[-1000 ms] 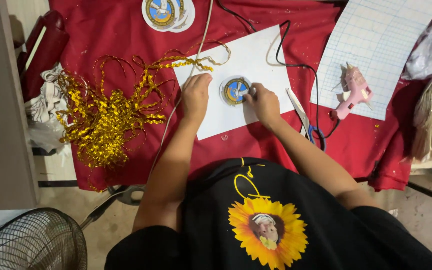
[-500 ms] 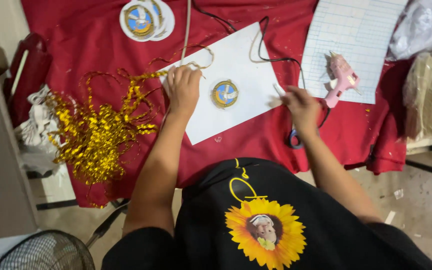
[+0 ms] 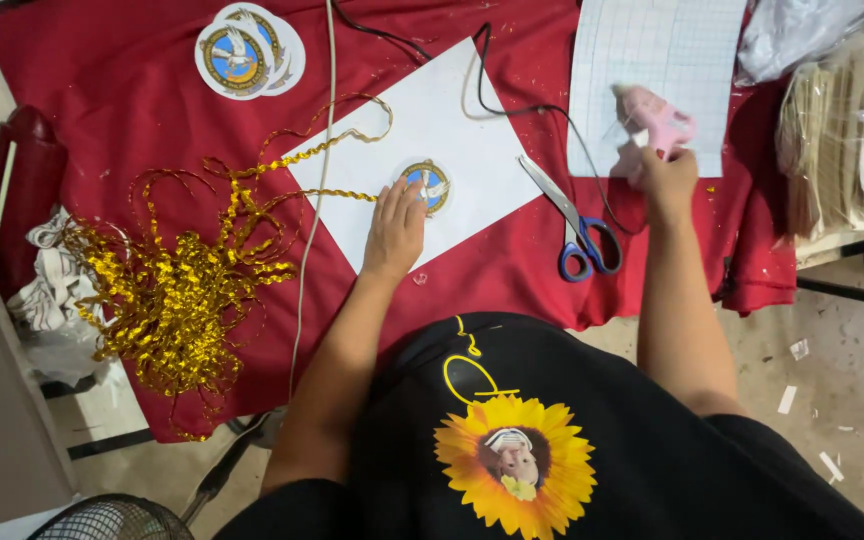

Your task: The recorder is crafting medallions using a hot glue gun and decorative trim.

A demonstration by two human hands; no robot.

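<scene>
My left hand (image 3: 395, 228) rests flat on a white sheet of paper (image 3: 422, 140), its fingertips against a round blue-and-gold badge (image 3: 429, 185) lying on that sheet. My right hand (image 3: 664, 178) is closed around the handle of a pink glue gun (image 3: 652, 115), lifted over the lower edge of a gridded sheet (image 3: 652, 70). A black cord (image 3: 512, 105) runs from the gun across the white paper. Blue-handled scissors (image 3: 572, 225) lie on the red cloth (image 3: 512, 270) between my two hands.
A heap of curled gold ribbon (image 3: 177, 300) lies at the left, one strand reaching onto the white paper. A small stack of round badges (image 3: 247, 50) sits at the far left. Bagged pale goods (image 3: 842, 140) are at the right. A fan grille (image 3: 112, 520) stands below.
My right hand left the badge, moved right past the scissors and took hold of the pink glue gun. My left hand slid from the paper's upper left to the badge.
</scene>
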